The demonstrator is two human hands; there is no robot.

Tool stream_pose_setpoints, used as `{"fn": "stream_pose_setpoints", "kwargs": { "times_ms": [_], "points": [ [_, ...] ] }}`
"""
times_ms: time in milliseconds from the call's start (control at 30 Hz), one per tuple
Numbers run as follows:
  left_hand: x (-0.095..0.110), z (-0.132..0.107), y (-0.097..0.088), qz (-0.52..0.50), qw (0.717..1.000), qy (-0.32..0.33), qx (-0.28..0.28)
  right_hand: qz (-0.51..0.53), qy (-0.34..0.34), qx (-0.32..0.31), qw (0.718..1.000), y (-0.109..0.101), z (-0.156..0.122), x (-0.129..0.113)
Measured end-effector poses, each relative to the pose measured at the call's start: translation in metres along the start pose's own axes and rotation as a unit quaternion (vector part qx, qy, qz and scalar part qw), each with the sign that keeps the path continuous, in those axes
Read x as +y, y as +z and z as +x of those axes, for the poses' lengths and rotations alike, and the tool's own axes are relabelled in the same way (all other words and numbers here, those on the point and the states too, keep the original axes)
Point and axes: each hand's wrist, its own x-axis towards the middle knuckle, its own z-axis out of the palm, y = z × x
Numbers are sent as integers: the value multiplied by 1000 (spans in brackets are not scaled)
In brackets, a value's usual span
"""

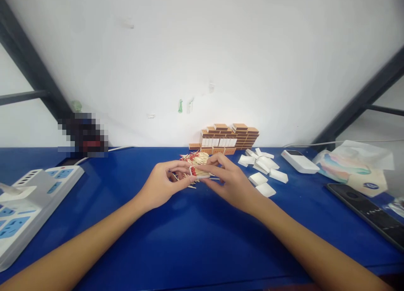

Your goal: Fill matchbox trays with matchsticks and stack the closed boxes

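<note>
Between my two hands is a small white matchbox tray (203,176) filled with red-tipped matches. My left hand (167,179) grips its left end, thumb in front and fingers behind. On the other side, my right hand (229,179) is closed on the tray's right end, with fingers over the matches. Just behind the hands lies a loose pile of matches (200,157), partly hidden by them. Brown matchboxes (244,139) are stacked against the wall behind the pile. Several white empty trays (265,164) lie scattered to the right of my right hand.
A white power strip (63,181) lies at left, near a pixelated dark object (83,135). At right are a white box-shaped device (299,161), a tissue pack (353,164) and a black phone (368,211). Everything rests on a blue table (176,249) against a white wall.
</note>
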Motion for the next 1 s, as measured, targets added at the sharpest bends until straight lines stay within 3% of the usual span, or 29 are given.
{"fn": "stream_pose_setpoints", "kwargs": {
  "times_ms": [1000],
  "points": [
    [1, -4, 5, 31, 999, -7, -2, 4, 41, -35, 999, -3, 0, -8]
  ]
}}
